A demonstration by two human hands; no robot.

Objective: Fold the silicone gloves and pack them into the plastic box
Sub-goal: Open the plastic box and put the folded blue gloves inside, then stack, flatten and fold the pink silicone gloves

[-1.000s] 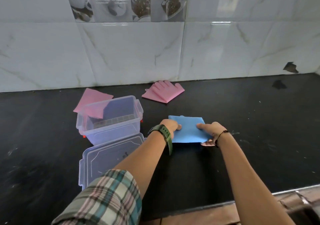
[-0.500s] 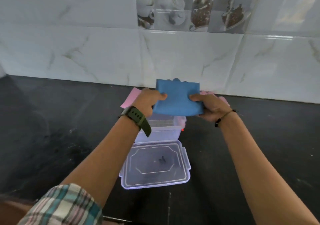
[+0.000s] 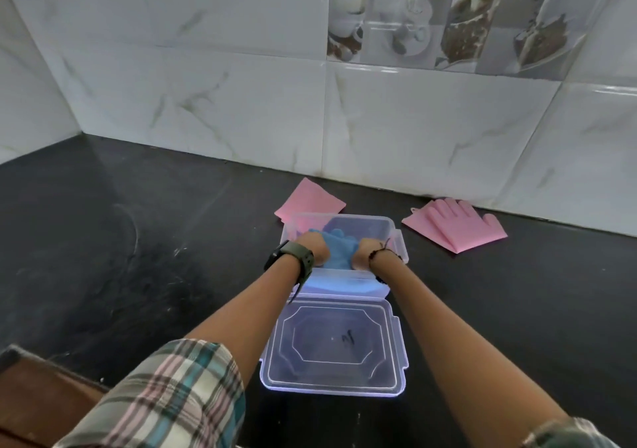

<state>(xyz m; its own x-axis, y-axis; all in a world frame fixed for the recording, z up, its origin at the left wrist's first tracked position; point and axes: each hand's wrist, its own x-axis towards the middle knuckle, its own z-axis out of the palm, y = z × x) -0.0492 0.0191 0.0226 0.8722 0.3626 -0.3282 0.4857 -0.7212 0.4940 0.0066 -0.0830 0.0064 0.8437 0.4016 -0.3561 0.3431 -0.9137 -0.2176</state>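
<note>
Now both hands, left (image 3: 312, 251) and right (image 3: 365, 254), clutch the blue glove (image 3: 337, 253) (folded) inside the box (image 3: 396, 237); pink gloves (image 3: 455, 228) lie beyond-right, nearer the right hand.

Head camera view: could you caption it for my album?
Both hands press a folded blue glove into the clear plastic box, pink gloves waiting behind.

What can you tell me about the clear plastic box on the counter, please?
The plastic box is a clear, faintly bluish rectangular tub with rounded corners and side latch tabs. It stands upright and open on the black counter; its lid lies off, on the counter just in front of it. The left hand and right hand press a folded blue glove down into it. A folded pink glove lies just behind it.
</note>
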